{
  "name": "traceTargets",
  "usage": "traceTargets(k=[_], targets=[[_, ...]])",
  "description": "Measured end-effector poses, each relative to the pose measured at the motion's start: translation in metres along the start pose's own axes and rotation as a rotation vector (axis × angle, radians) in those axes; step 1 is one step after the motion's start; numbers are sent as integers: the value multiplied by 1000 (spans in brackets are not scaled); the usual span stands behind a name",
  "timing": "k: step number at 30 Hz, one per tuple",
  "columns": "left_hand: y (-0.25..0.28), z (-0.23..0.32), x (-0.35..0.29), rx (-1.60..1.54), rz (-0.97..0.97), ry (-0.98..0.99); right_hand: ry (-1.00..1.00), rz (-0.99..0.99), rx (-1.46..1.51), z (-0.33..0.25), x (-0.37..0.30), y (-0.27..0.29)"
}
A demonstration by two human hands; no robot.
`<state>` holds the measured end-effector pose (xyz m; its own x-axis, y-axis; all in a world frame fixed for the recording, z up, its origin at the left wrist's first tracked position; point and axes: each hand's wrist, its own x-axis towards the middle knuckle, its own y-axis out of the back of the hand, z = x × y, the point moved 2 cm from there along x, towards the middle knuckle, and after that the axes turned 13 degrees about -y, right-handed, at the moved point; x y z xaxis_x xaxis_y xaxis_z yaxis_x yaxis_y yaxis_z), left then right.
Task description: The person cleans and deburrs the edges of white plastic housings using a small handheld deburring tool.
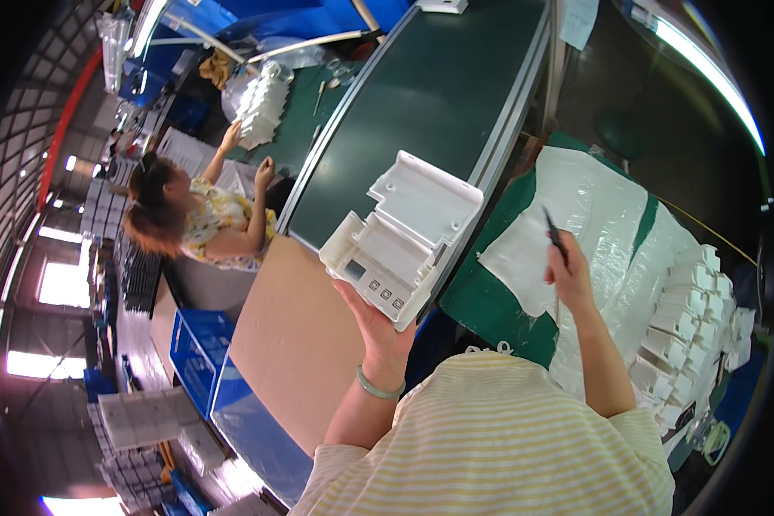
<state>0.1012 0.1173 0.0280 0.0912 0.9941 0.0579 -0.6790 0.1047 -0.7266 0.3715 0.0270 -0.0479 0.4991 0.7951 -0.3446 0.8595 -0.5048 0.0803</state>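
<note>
In my left hand [382, 330] I hold a white plastic housing [394, 251] by its near edge, fingers under it and thumb along the side. The open inner side faces up; a small square window and several square marks show on its near wall. A broad flat panel forms its far part; whether that is a separate piece I cannot tell. My right hand [569, 272] is closed round a slim black pointed tool [553, 228]. Its tip points away from me, above the white plastic sheeting [586, 202], apart from the housing.
A dark green conveyor belt [434, 86] with metal rails runs ahead. On the right, stacked white housings [686, 322] stand on the sheeting. To the left are a brown board [288, 322] and a blue crate [199, 357]. A co-worker [219, 211] reaches toward white parts [263, 105] across the belt.
</note>
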Motion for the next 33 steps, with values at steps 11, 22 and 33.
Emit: traceTargets(k=[11,22,33], targets=[[-2,20,12,433,-101,-499,772,55,-606,-104,-75,-85],[16,17,5,68,-68,-351,568,-95,-352,-102,-77,-89],[-9,23,4,636,-277,-527,172,158,-349,-31,-32,-20]])
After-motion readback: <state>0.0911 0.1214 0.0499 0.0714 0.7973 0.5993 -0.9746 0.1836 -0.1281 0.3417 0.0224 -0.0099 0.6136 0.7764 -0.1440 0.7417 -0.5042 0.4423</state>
